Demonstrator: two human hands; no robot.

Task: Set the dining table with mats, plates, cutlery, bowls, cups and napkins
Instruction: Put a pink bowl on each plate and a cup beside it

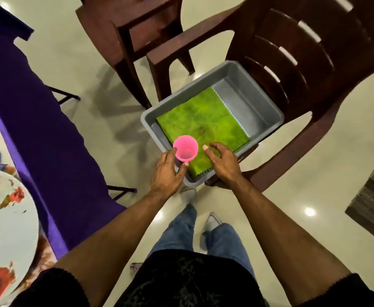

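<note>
Left hand [167,171] grip pinching round pink plastic cup [185,149], right hand [222,161] loosely spread over green cloth napkin [203,127], grey rectangular tub [257,94].

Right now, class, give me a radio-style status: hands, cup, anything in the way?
Left hand has a grip on the pink cup. Right hand open above the green napkin in the grey tub. Nothing in the way.
</note>
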